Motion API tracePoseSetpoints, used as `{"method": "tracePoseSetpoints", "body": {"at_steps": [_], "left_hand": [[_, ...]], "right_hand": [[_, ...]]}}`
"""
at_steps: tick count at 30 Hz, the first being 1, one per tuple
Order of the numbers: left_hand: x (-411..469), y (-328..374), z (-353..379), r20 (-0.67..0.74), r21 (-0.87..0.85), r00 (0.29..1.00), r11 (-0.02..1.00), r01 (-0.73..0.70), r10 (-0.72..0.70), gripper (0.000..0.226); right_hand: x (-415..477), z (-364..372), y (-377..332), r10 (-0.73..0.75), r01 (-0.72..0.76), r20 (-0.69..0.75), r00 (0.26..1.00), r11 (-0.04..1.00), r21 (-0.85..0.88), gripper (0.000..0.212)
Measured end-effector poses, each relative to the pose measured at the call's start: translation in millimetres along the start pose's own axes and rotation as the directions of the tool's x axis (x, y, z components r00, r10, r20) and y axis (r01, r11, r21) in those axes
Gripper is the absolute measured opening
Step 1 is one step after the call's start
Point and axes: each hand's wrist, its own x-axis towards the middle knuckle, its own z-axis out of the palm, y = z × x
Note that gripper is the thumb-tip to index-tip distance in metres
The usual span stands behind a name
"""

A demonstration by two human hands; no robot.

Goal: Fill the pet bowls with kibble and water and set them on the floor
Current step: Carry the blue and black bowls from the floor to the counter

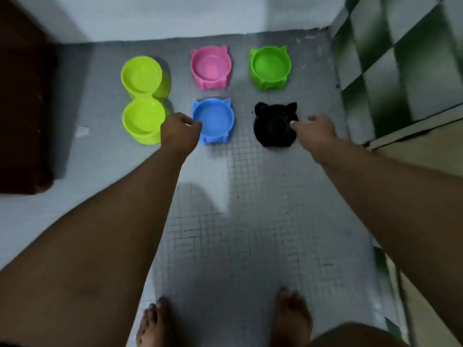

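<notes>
Several pet bowls stand on the grey tiled floor (238,196). A lime double bowl (143,98) is at the left. A pink cat-eared bowl (211,67) and a green one (270,67) form the far row. Nearer me are a blue bowl (213,120) and a black bowl (275,125). All look empty of kibble; water cannot be told. My left hand (179,130) pinches the blue bowl's left rim. My right hand (314,130) has fingertips on the black bowl's right rim.
A dark wooden piece (25,108) stands at the left. A white wall (175,16) runs behind the bowls. Green-and-white checkered tiles (400,58) cover the wall at the right. My bare feet (225,319) are at the bottom of the view.
</notes>
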Motion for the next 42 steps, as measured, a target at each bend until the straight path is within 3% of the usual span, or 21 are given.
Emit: {"method": "tracePoseSetpoints", "body": {"at_steps": [8, 12, 14, 15, 18, 19, 21, 23, 26, 30, 33, 38, 42], "left_hand": [[67.1, -50.6, 87.6, -0.102, -0.049, 0.993, 0.997, 0.051, -0.056, 0.054], [79.5, -54.7, 98.0, -0.133, -0.052, 0.989, 0.997, 0.065, -0.071, 0.045], [81.1, -56.0, 97.3, -0.135, -0.078, 0.988, 0.995, 0.065, -0.075, 0.037], [81.0, -55.3, 96.7, -0.134, -0.099, 0.987, 0.992, 0.073, -0.086, 0.034], [82.4, -54.6, 96.3, -0.140, -0.154, 0.985, 0.985, 0.081, -0.103, 0.026], [81.6, -53.3, 94.8, -0.147, -0.160, 0.985, 0.985, 0.067, -0.091, 0.023], [76.5, -51.1, 93.5, -0.165, -0.167, 0.985, 0.986, 0.017, -0.045, 0.019], [67.7, -48.6, 92.1, -0.164, -0.183, 0.986, 0.982, -0.056, 0.025, 0.019], [60.0, -48.6, 84.9, -0.110, -0.271, 0.992, 0.958, -0.092, 0.064, 0.023], [29.6, -18.8, 46.2, -0.017, -0.404, 0.997, 0.911, -0.076, 0.075, 0.043], [-9.4, 19.6, -7.5, 0.046, -0.478, 0.998, 0.878, -0.017, 0.044, 0.045], [-103.0, 109.3, -140.0, 0.127, -0.476, 0.991, 0.879, 0.034, 0.031, 0.048], [-172.8, 175.1, -249.1, 0.130, -0.477, 0.991, 0.878, 0.031, 0.035, 0.045]], "right_hand": [[93.5, 71.4, 36.0, 0.034, -0.043, -0.142, 0.989, 0.997, -0.059, 0.066], [120.4, 82.8, 46.0, 0.128, -0.145, -0.193, 0.973, 0.986, -0.079, 0.033], [128.1, 83.6, 50.8, 0.126, -0.142, -0.203, 0.971, 0.987, -0.069, 0.028], [129.1, 85.3, 50.0, 0.105, -0.119, -0.242, 0.965, 0.992, -0.044, 0.033], [125.7, 88.8, 47.8, 0.227, -0.122, -0.383, 0.895, 0.952, 0.281, 0.037], [124.3, 88.6, 45.6, 0.199, -0.091, -0.363, 0.910, 0.951, 0.295, 0.033], [115.6, 80.6, 37.9, 0.150, -0.124, -0.377, 0.914, 0.988, 0.094, 0.020], [110.8, 70.3, 37.2, 0.011, -0.041, -0.327, 0.945, 0.996, -0.085, 0.020], [97.2, 56.8, 32.6, -0.086, 0.065, -0.260, 0.962, 0.994, -0.088, 0.026], [61.7, 29.5, 12.1, -0.155, 0.166, -0.227, 0.961, 0.985, 0.034, 0.027], [7.4, -19.2, -15.6, -0.145, 0.176, -0.157, 0.977, 0.964, 0.200, 0.030], [-114.3, -127.6, -87.2, -0.089, 0.093, -0.027, 0.996, 0.915, 0.394, 0.035], [-218.7, -223.7, -140.2, -0.125, 0.130, -0.039, 0.991, 0.897, 0.423, 0.035]]}}
